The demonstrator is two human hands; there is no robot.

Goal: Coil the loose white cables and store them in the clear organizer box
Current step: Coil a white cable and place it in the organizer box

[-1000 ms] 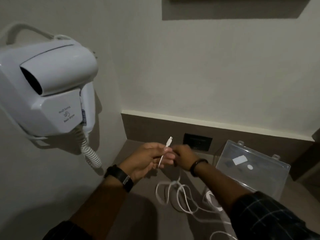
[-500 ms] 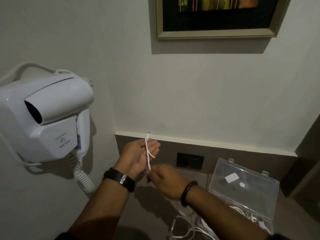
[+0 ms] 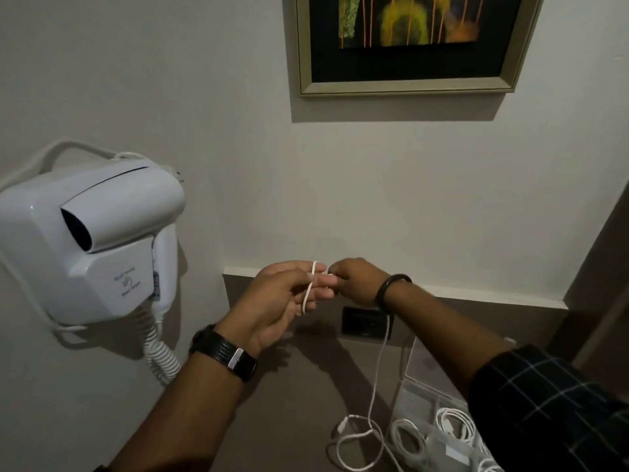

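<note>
My left hand [image 3: 282,301] is held up in front of the wall with a loop of the white cable [image 3: 376,379] wound around its fingers. My right hand [image 3: 355,279] pinches the same cable right beside the left fingertips. From my right wrist the cable hangs down to the brown counter [image 3: 299,396], where its loose end lies in a curl. The clear organizer box [image 3: 413,373] stands at the lower right with its lid raised; coiled white cables [image 3: 452,425] lie inside it. My right forearm hides much of the box.
A white wall-mounted hair dryer [image 3: 92,243] with a spiral cord sticks out on the left wall. A black wall socket [image 3: 366,323] sits behind my hands. A framed picture [image 3: 408,42] hangs above.
The view has tilted upward. My right hand has risen from below the left hand to its fingertips, laying a loop of cable around the left fingers.
</note>
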